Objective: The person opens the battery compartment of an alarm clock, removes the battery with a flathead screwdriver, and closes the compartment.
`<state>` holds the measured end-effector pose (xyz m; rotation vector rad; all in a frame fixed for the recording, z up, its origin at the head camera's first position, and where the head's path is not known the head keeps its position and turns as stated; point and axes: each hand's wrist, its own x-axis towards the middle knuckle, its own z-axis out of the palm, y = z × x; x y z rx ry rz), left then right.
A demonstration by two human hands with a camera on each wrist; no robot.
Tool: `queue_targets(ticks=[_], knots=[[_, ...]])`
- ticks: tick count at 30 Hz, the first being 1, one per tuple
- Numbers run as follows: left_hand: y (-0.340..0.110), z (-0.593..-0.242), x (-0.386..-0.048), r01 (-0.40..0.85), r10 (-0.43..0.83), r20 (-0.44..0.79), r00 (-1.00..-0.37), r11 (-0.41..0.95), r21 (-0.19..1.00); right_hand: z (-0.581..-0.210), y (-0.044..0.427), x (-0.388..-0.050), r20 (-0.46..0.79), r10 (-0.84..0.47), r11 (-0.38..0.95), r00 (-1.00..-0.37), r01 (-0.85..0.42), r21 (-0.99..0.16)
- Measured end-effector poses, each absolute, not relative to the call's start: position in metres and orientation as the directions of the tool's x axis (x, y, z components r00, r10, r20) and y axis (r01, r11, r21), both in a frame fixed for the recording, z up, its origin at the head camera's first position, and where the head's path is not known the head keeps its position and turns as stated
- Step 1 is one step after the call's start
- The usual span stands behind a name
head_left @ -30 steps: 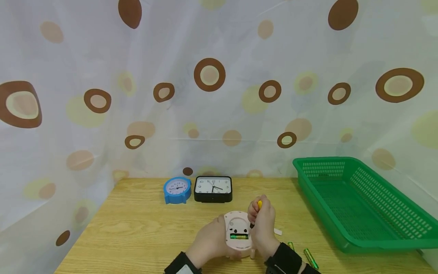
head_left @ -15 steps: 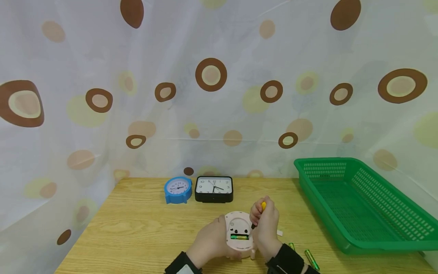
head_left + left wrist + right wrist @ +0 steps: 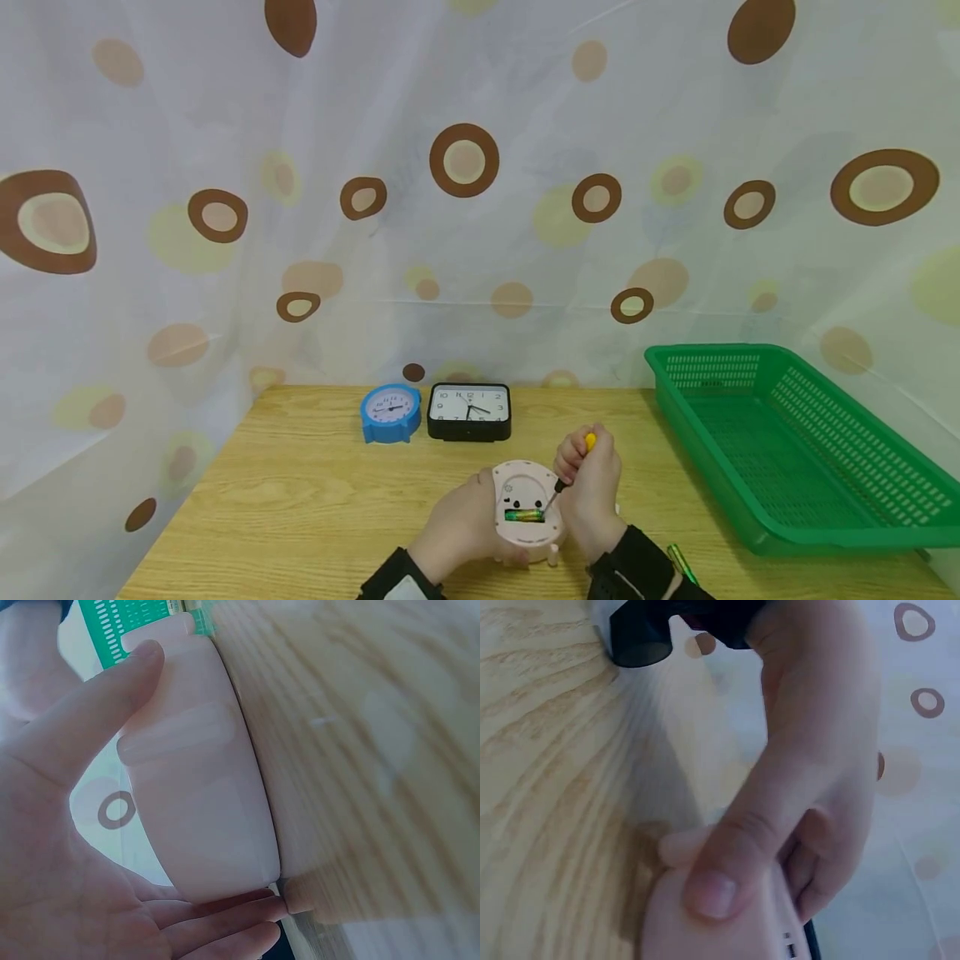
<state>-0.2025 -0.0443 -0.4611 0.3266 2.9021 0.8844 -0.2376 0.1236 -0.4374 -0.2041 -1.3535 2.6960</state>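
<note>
A pale pink alarm clock (image 3: 525, 540) lies face down on the table, its back with the battery slot facing up. My left hand (image 3: 467, 518) grips the clock's left side; in the left wrist view, thumb and fingers span its pink casing (image 3: 199, 772). A green battery (image 3: 523, 516) sits in the slot. My right hand (image 3: 592, 487) holds a screwdriver (image 3: 591, 442) with a yellow and black handle. Its thin shaft slants down to the battery's right end. In the right wrist view, the right thumb (image 3: 720, 889) rests against the clock; the screwdriver is hidden there.
A blue clock (image 3: 390, 413) and a black rectangular clock (image 3: 469, 428) stand at the table's back edge. On the right sits a green basket (image 3: 757, 521). A loose green battery (image 3: 681, 563) lies by the right wrist. A small white piece (image 3: 617, 507) is mostly hidden behind the right hand.
My right hand has shifted slightly right and tilted the screwdriver, so its shaft now shows, reaching the battery's right end. The battery sits slightly tilted. The left hand keeps its grip on the clock.
</note>
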Motion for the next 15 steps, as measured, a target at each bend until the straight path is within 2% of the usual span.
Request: queue_targets(ticks=[15], knots=[[-0.045, -0.464, -0.205, 0.16, 0.225, -0.049, -0.973, 0.814, 0.558, -0.413, 0.107, -0.225, -0.001, 0.111, -0.558, -0.994, -0.062, -0.827]])
